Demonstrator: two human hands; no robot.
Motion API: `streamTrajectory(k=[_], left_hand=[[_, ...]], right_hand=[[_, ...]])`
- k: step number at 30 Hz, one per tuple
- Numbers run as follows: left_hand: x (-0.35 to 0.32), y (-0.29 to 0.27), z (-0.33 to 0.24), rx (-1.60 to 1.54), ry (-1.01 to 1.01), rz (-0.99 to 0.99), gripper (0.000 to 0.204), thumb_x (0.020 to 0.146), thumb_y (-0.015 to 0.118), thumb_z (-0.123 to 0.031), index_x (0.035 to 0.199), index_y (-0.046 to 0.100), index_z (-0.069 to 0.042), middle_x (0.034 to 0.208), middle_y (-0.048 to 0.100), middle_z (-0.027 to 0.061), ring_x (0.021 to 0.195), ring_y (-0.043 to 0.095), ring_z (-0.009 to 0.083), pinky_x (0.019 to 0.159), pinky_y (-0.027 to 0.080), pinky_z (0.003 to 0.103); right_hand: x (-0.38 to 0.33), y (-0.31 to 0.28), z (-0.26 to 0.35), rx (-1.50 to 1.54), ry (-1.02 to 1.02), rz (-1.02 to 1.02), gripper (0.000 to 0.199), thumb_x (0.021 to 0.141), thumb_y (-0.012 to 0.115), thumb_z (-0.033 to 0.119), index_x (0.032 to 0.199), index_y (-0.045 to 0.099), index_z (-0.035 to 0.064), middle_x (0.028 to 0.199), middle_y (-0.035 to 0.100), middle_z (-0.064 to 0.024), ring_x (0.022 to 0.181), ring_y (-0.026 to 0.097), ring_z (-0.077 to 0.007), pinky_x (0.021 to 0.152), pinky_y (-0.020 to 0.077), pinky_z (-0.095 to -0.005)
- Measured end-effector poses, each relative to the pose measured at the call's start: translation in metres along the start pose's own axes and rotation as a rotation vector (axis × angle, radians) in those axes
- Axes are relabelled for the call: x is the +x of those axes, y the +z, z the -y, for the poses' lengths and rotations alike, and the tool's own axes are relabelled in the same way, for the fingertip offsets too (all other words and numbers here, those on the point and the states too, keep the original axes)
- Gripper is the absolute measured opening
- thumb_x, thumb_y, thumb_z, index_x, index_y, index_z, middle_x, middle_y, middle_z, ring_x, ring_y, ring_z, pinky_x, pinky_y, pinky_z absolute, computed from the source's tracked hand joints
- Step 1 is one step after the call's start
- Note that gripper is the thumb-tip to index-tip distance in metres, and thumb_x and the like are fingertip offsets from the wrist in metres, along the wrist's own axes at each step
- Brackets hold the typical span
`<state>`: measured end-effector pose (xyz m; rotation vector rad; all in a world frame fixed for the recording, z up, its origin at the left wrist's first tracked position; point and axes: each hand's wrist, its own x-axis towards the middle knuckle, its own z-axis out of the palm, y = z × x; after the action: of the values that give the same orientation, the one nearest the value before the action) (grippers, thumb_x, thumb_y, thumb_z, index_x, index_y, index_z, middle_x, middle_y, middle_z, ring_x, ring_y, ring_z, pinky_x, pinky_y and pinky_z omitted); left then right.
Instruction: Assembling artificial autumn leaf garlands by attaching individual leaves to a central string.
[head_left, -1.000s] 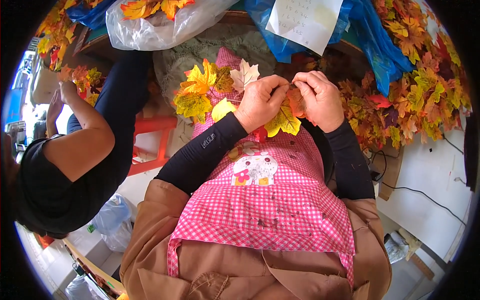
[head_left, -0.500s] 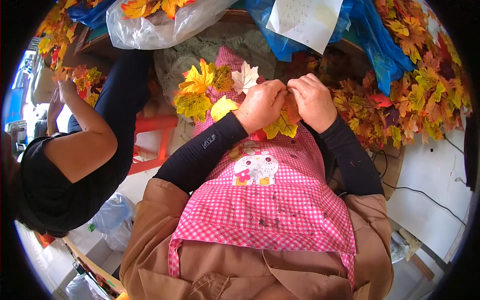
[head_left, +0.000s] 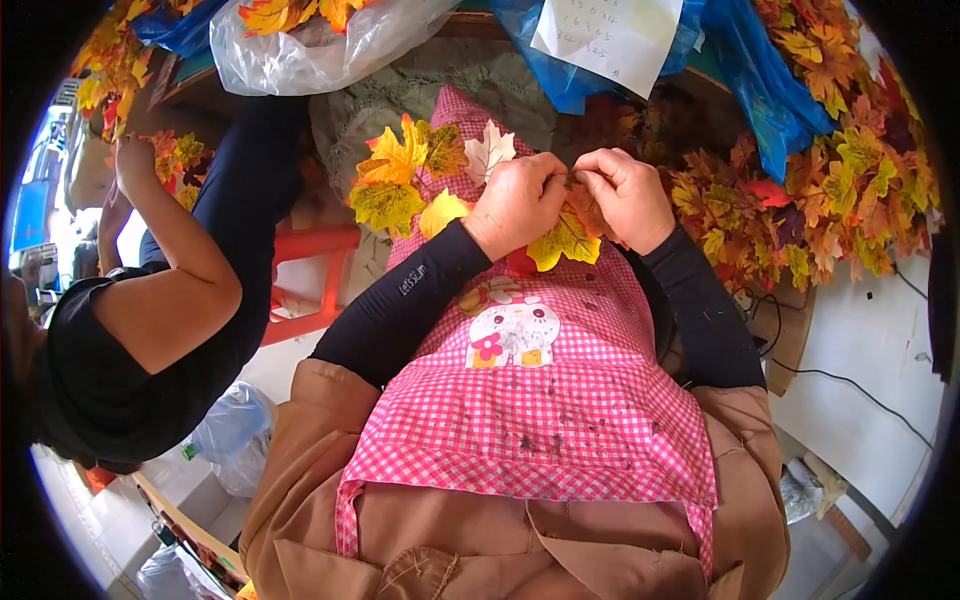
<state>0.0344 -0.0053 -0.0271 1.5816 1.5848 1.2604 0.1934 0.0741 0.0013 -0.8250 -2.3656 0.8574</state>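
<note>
Both my hands meet above my pink checked apron (head_left: 560, 400), fingertips nearly touching. My left hand (head_left: 518, 200) is closed in a pinch, and my right hand (head_left: 630, 198) pinches just beside it. Between them is part of a garland of artificial maple leaves; the exact bit in the fingertips is hidden. Left of my left hand spread an orange-yellow leaf (head_left: 393, 157), a yellow-green leaf (head_left: 388, 207) and a pale cream leaf (head_left: 489, 152). Below the hands hangs a yellow leaf (head_left: 565, 244), and a brownish-orange leaf (head_left: 588, 212) shows between them.
A table edge with a clear plastic bag (head_left: 320, 55), blue plastic bags (head_left: 765, 100) and a handwritten paper sheet (head_left: 605, 40) lies ahead. Autumn-leaf garlands (head_left: 830, 190) pile up at right. A co-worker (head_left: 150, 320) sits at left near a red stool (head_left: 315, 275). A cable (head_left: 860, 385) trails at right.
My right hand has turned slightly, and more of the brownish-orange leaf shows beside it. Both hands stay pinched close together. The co-worker's raised hand has shifted a little.
</note>
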Motion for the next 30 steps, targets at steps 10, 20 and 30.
streamTrajectory(k=[10,20,30], left_hand=[[0.003,0.000,0.008,-0.106,0.020,-0.118,0.011,0.087,0.057,-0.005,0.095,0.062,0.001,0.082,0.065,0.0185,0.076,0.066,0.0286,0.068,0.052,0.036],[0.010,-0.018,0.003,-0.653,-0.324,0.194,0.020,0.092,0.060,-0.013,0.104,0.064,0.003,0.091,0.067,0.0042,0.083,0.061,0.0094,0.074,0.051,0.022],[0.003,-0.016,-0.014,-0.487,-0.069,0.074,0.012,0.092,0.059,-0.003,0.103,0.059,0.003,0.089,0.067,0.0059,0.081,0.063,0.0088,0.072,0.052,0.022]], right_hand=[[-0.020,0.018,0.031,0.024,0.088,-0.204,0.022,0.083,0.062,0.000,0.105,0.061,0.0021,0.098,0.063,-0.0138,0.087,0.064,-0.0292,0.075,0.0516,-0.0349],[-0.037,0.019,0.026,-0.287,-0.265,-0.241,0.028,0.080,0.063,-0.004,0.108,0.062,0.0018,0.109,0.064,-0.0123,0.104,0.059,-0.0302,0.090,0.0472,-0.0364],[-0.012,-0.045,0.026,-0.225,-0.153,-0.340,0.017,0.086,0.061,0.010,0.101,0.065,0.0019,0.097,0.066,-0.0141,0.094,0.062,-0.0287,0.082,0.0486,-0.0358]])
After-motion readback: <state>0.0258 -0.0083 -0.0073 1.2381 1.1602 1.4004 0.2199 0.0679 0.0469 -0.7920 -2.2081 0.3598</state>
